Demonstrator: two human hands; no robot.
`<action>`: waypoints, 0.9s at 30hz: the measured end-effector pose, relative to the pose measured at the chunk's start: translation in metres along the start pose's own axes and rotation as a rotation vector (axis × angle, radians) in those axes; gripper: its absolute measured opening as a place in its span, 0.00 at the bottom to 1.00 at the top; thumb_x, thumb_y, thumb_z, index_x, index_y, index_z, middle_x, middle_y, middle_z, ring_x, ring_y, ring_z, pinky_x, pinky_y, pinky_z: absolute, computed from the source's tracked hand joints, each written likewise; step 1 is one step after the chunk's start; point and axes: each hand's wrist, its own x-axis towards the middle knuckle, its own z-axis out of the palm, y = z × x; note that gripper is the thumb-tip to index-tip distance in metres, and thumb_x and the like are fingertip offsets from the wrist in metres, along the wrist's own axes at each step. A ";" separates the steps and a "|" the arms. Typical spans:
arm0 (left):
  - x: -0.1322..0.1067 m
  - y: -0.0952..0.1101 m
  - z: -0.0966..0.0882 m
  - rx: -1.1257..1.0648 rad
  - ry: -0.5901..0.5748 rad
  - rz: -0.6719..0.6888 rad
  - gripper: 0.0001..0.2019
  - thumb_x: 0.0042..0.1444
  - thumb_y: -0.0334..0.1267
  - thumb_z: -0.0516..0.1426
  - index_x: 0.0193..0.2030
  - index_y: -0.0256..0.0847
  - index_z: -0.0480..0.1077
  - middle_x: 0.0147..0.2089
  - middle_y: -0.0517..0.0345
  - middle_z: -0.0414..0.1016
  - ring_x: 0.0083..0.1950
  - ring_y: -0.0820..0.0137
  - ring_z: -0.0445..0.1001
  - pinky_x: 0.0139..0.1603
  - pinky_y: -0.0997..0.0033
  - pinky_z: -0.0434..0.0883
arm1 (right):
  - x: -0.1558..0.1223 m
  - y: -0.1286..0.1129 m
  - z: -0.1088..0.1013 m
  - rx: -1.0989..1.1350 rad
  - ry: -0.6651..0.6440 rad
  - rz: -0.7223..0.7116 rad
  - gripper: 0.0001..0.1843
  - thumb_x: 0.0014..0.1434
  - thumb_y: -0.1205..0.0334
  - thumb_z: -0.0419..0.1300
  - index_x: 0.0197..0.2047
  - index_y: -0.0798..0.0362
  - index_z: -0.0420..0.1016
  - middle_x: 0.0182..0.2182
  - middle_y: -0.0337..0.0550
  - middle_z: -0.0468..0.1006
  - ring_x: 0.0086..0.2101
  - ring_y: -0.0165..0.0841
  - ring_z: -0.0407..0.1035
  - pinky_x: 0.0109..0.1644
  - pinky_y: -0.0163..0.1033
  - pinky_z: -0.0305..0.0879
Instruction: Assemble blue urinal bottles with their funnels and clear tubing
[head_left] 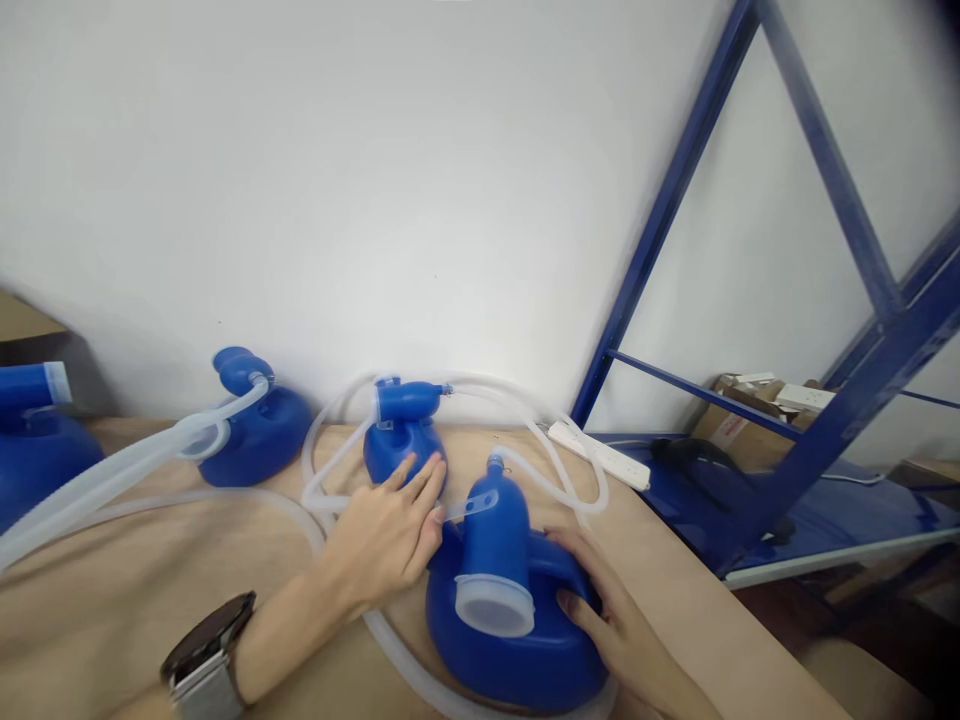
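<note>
A blue plastic urinal bottle [510, 665] with a white cap [495, 607] facing me stands at the table's front. My right hand [600, 610] grips its handle from the right, thumb on the near side. My left hand [401, 520] has its fingers stretched out just left of the neck. Its thumb is by a clear strap with holes [476, 506]; whether it touches the strap I cannot tell. Just beyond those fingertips stands another blue urinal bottle [390, 450]. From the front bottle's top, a translucent tube [551, 492] loops away to the right.
Further left are two more blue bottles [259, 440] [45, 460] with thick pale tubing [135, 470] across the brown tabletop [247, 550]. A white power strip [600, 455] lies near the right edge. Beside it stands a blue metal rack [675, 200] with a cardboard box [735, 425].
</note>
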 end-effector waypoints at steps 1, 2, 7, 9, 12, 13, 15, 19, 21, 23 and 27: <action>-0.003 0.000 0.003 0.007 0.067 -0.028 0.26 0.71 0.41 0.43 0.67 0.31 0.68 0.75 0.36 0.63 0.73 0.38 0.63 0.55 0.45 0.77 | 0.001 0.001 0.000 0.006 -0.005 0.005 0.20 0.66 0.54 0.58 0.59 0.46 0.76 0.60 0.53 0.76 0.61 0.50 0.72 0.66 0.56 0.69; -0.006 0.001 0.005 -0.001 0.116 -0.051 0.27 0.71 0.42 0.43 0.70 0.32 0.65 0.79 0.39 0.55 0.76 0.36 0.57 0.57 0.42 0.76 | 0.001 0.002 0.000 0.012 -0.004 0.008 0.20 0.65 0.53 0.58 0.59 0.46 0.76 0.60 0.53 0.77 0.60 0.51 0.72 0.66 0.57 0.69; -0.018 -0.003 0.015 -0.367 0.042 -0.110 0.27 0.75 0.46 0.40 0.75 0.42 0.61 0.77 0.49 0.60 0.71 0.53 0.70 0.65 0.49 0.73 | 0.003 0.007 0.003 0.036 0.022 0.005 0.21 0.65 0.52 0.59 0.59 0.46 0.76 0.60 0.53 0.77 0.61 0.52 0.72 0.66 0.58 0.68; -0.017 -0.003 0.019 -0.508 0.053 -0.155 0.26 0.76 0.46 0.39 0.74 0.46 0.63 0.74 0.55 0.66 0.72 0.58 0.69 0.69 0.51 0.70 | 0.003 0.008 0.003 0.034 0.027 0.003 0.21 0.65 0.53 0.59 0.59 0.46 0.76 0.60 0.52 0.77 0.61 0.52 0.72 0.66 0.58 0.68; -0.013 -0.002 0.027 -0.539 0.120 -0.167 0.27 0.76 0.45 0.38 0.69 0.45 0.69 0.69 0.55 0.74 0.67 0.58 0.74 0.67 0.52 0.71 | 0.000 0.008 0.003 0.012 0.026 0.009 0.21 0.66 0.53 0.58 0.60 0.45 0.76 0.61 0.52 0.77 0.61 0.51 0.71 0.66 0.58 0.68; -0.011 -0.001 0.030 -0.504 0.150 -0.159 0.27 0.75 0.44 0.38 0.66 0.43 0.72 0.67 0.53 0.77 0.64 0.57 0.78 0.63 0.52 0.74 | 0.000 0.007 0.003 0.003 0.024 0.010 0.21 0.66 0.53 0.58 0.60 0.45 0.76 0.61 0.52 0.76 0.61 0.50 0.72 0.66 0.57 0.68; -0.008 0.001 0.034 -0.416 0.214 -0.135 0.27 0.74 0.43 0.38 0.59 0.40 0.75 0.60 0.48 0.81 0.57 0.54 0.81 0.55 0.51 0.78 | -0.001 0.006 0.003 -0.009 0.016 0.012 0.21 0.67 0.54 0.57 0.60 0.45 0.75 0.61 0.51 0.76 0.61 0.49 0.71 0.67 0.57 0.68; -0.003 0.003 0.037 -0.332 0.288 -0.086 0.24 0.71 0.40 0.40 0.49 0.37 0.77 0.53 0.41 0.84 0.57 0.49 0.81 0.52 0.48 0.77 | 0.000 0.005 0.003 -0.014 0.020 0.019 0.21 0.66 0.55 0.56 0.60 0.46 0.74 0.61 0.52 0.75 0.61 0.49 0.71 0.67 0.56 0.67; -0.002 0.005 0.035 -0.265 0.330 -0.052 0.22 0.71 0.39 0.41 0.52 0.36 0.76 0.52 0.42 0.84 0.58 0.49 0.79 0.54 0.47 0.76 | 0.002 0.004 0.003 -0.008 0.025 0.030 0.21 0.65 0.56 0.56 0.59 0.46 0.75 0.60 0.52 0.76 0.61 0.49 0.71 0.67 0.56 0.67; -0.003 0.006 0.031 -0.129 0.431 -0.014 0.21 0.72 0.41 0.45 0.59 0.34 0.73 0.55 0.41 0.82 0.60 0.49 0.77 0.58 0.46 0.73 | 0.004 0.003 0.003 -0.001 0.032 0.053 0.21 0.63 0.57 0.57 0.57 0.47 0.75 0.58 0.52 0.77 0.60 0.49 0.71 0.67 0.57 0.67; -0.024 0.007 0.031 0.107 0.763 0.047 0.17 0.67 0.40 0.59 0.60 0.36 0.70 0.51 0.41 0.81 0.54 0.51 0.77 0.61 0.44 0.69 | 0.005 -0.001 0.003 0.017 0.028 0.115 0.27 0.62 0.57 0.56 0.65 0.46 0.70 0.62 0.51 0.75 0.62 0.48 0.69 0.69 0.58 0.63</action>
